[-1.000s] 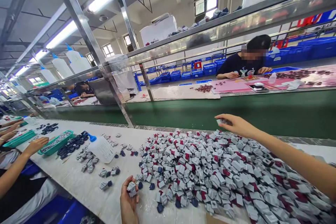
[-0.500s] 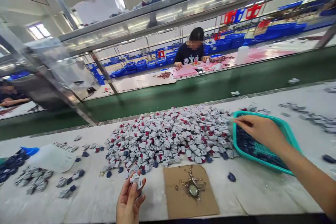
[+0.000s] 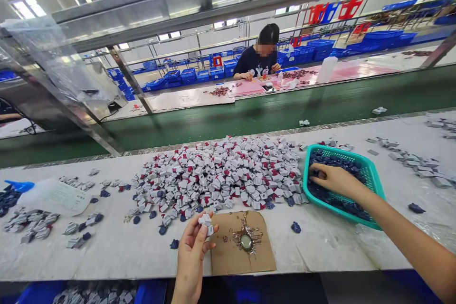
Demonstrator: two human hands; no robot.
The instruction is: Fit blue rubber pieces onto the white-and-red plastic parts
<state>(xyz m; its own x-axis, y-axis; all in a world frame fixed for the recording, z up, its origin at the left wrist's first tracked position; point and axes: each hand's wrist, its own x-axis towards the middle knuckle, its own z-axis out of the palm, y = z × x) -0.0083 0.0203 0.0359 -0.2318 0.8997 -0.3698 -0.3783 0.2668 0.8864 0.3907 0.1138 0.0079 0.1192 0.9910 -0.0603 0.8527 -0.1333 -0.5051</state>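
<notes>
My left hand [image 3: 193, 249] is closed on a small white-grey piece [image 3: 206, 223], held between thumb and fingers at the left edge of a brown cardboard square [image 3: 228, 256]. A round glossy puddle [image 3: 246, 241] with brown splashes lies on the cardboard. My right hand [image 3: 333, 179] reaches into a teal basket [image 3: 377, 185] of dark blue pieces [image 3: 356, 209]; its fingers are bent together among them, and what they hold, if anything, is hidden. Behind the cardboard spreads a large heap of white, grey and dark red pieces [image 3: 221, 171].
A translucent bottle [image 3: 64, 197] with a blue tip lies at the left beside grey pieces [image 3: 32, 223]. Grey pieces [image 3: 416, 161] line the right side. Metal posts and a shelf [image 3: 199, 7] stand ahead. Across the green strip [image 3: 213, 123] a person [image 3: 258, 59] sits at a table.
My right hand has gone from the basket's left rim down into the basket. My left hand, still holding the white-grey piece, is now beside the cardboard's left edge. The view has shifted.
</notes>
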